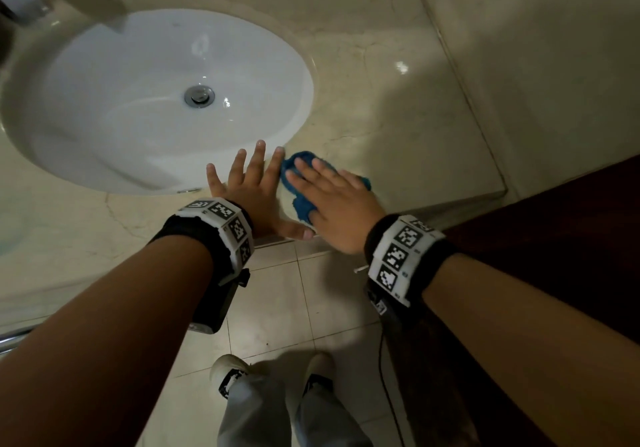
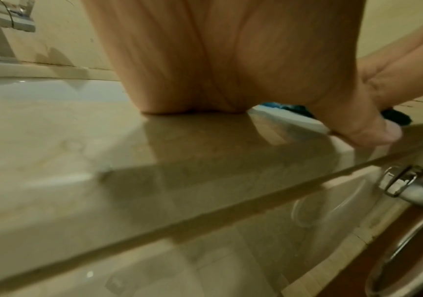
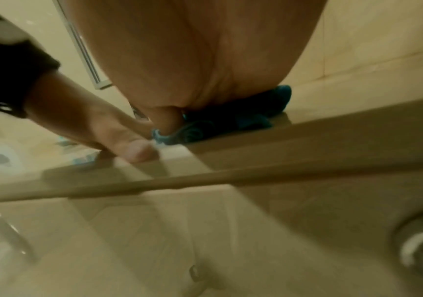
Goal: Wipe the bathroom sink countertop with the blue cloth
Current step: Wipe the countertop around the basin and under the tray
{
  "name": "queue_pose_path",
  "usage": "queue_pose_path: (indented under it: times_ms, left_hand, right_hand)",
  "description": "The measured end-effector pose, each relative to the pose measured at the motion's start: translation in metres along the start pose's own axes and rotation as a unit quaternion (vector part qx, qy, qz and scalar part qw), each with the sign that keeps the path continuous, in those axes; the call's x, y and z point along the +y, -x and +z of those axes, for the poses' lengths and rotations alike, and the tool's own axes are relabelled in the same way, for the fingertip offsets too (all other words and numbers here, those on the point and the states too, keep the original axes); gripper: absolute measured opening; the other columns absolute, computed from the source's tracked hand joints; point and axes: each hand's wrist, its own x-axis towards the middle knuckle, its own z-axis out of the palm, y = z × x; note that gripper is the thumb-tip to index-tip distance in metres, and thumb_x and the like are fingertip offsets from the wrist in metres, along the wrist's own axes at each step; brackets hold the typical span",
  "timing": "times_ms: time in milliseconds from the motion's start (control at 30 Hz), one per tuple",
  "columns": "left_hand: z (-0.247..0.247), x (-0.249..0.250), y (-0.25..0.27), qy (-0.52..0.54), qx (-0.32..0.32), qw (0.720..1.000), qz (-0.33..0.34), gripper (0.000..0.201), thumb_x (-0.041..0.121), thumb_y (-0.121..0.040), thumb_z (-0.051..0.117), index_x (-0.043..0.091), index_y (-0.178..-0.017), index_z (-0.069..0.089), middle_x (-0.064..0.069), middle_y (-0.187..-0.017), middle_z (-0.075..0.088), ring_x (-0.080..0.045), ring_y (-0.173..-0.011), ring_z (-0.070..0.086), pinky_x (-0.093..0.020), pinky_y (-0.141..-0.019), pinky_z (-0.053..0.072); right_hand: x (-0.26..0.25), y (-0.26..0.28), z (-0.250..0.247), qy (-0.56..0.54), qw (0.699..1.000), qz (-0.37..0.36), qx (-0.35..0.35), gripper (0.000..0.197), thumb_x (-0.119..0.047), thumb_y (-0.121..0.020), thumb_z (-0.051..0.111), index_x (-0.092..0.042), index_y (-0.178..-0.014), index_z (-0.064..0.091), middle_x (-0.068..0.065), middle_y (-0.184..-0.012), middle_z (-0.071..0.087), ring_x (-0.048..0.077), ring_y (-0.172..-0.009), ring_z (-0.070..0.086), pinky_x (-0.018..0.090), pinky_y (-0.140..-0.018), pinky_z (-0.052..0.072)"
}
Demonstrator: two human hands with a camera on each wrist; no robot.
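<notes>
blue cloth (image 1: 300, 183) lies flat under right hand (image 1: 337, 204) fingers (image 1: 308, 169) on countertop (image 1: 398, 127)

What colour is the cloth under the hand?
Blue. The cloth shows best in the head view.

I can read no words, brands or numbers anywhere; only black-and-white square code markers on my left wristband (image 1: 227, 219) and right wristband (image 1: 401, 250).
</notes>
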Motion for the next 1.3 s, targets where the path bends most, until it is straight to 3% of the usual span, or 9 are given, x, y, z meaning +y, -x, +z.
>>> queue_pose_path:
  times_ms: [100,300,400,467,633,767,967,1133,1300]
  left_hand:
    - [-0.001,-0.001,0.001,0.009,-0.006,1.0,0.003,0.138,0.093,-0.045,0.049,0.034,-0.139,-0.033,0.005,-0.15,-0.036,-0.023,-0.142,-0.024,-0.061,-0.109,-0.011]
    - [-0.001,-0.003,0.001,0.023,-0.002,1.0,0.011,0.138,0.092,-0.044,0.052,0.035,-0.14,-0.031,0.006,-0.151,-0.033,-0.022,-0.143,-0.023,-0.061,-0.109,-0.012]
    - [-0.001,-0.003,0.002,0.025,-0.008,1.0,0.01,0.138,0.091,-0.045,0.053,0.036,-0.14,-0.032,0.006,-0.151,-0.034,-0.022,-0.142,-0.024,-0.062,-0.109,-0.013]
    - [-0.002,-0.003,0.001,0.024,-0.008,1.0,0.012,0.138,0.091,-0.046,0.054,0.036,-0.14,-0.032,0.006,-0.151,-0.034,-0.023,-0.142,-0.024,-0.062,-0.108,-0.013]
    - [0.002,-0.001,-0.001,0.012,0.009,1.0,0.001,0.139,0.093,-0.044,0.051,0.035,-0.141,-0.03,0.006,-0.152,-0.033,-0.022,-0.143,-0.022,-0.062,-0.11,-0.009]
    - [0.002,0.0,0.0,0.006,0.014,1.0,-0.002,0.138,0.093,-0.044,0.049,0.035,-0.14,-0.031,0.007,-0.152,-0.033,-0.022,-0.143,-0.02,-0.061,-0.11,-0.008]
    - [0.0,-0.001,0.0,0.013,-0.005,1.0,0.004,0.139,0.093,-0.044,0.05,0.035,-0.139,-0.033,0.005,-0.15,-0.035,-0.023,-0.142,-0.023,-0.062,-0.11,-0.011]
    - [0.0,-0.001,0.002,0.016,-0.003,1.0,0.004,0.139,0.093,-0.044,0.05,0.035,-0.139,-0.033,0.005,-0.151,-0.035,-0.023,-0.142,-0.024,-0.062,-0.11,-0.011]
    - [0.003,-0.002,0.001,0.017,0.011,1.0,0.009,0.139,0.094,-0.043,0.049,0.035,-0.14,-0.032,0.005,-0.152,-0.033,-0.023,-0.143,-0.022,-0.062,-0.11,-0.011]
  right_hand:
    - [0.026,0.0,-0.006,-0.032,0.999,0.013,0.007,0.064,-0.022,-0.096,0.033,-0.03,-0.15,-0.001,-0.009,-0.158,-0.009,0.009,-0.146,-0.006,0.032,-0.118,0.004]
    - [0.122,0.007,-0.018,-0.097,0.966,0.242,0.0,0.062,-0.023,-0.098,0.031,-0.025,-0.15,-0.002,-0.003,-0.159,-0.009,0.017,-0.147,-0.003,0.038,-0.119,0.008]
    - [0.126,0.008,-0.017,-0.111,0.946,0.305,-0.005,0.06,-0.028,-0.099,0.026,-0.023,-0.15,-0.006,-0.002,-0.159,-0.012,0.02,-0.147,-0.007,0.04,-0.12,0.005]
    - [0.102,-0.001,-0.016,-0.107,0.953,0.283,0.003,0.063,-0.028,-0.098,0.028,-0.021,-0.15,-0.006,0.001,-0.159,-0.012,0.022,-0.147,-0.007,0.039,-0.12,0.003]
    - [0.006,-0.012,-0.004,-0.045,0.993,0.107,0.03,0.068,-0.032,-0.096,0.035,-0.023,-0.15,-0.007,-0.002,-0.158,-0.014,0.019,-0.147,-0.01,0.038,-0.12,-0.001]
    - [0.0,0.001,0.0,-0.02,0.999,0.029,-0.009,0.067,-0.032,-0.097,0.032,-0.031,-0.148,-0.012,-0.011,-0.156,-0.02,0.008,-0.144,-0.016,0.032,-0.117,-0.008]
    - [0.085,0.004,-0.011,-0.08,0.98,0.18,-0.006,0.066,-0.025,-0.096,0.035,-0.026,-0.15,-0.004,-0.002,-0.159,-0.011,0.018,-0.147,-0.004,0.037,-0.12,0.008]
    - [0.145,0.02,-0.016,-0.127,0.938,0.322,-0.025,0.061,-0.028,-0.1,0.025,-0.024,-0.15,-0.009,-0.002,-0.158,-0.016,0.019,-0.147,-0.01,0.04,-0.12,0.004]
    - [0.166,-0.008,-0.031,-0.151,0.92,0.361,-0.024,0.062,-0.031,-0.1,0.026,-0.019,-0.149,-0.011,0.002,-0.157,-0.018,0.023,-0.146,-0.013,0.042,-0.12,-0.002]
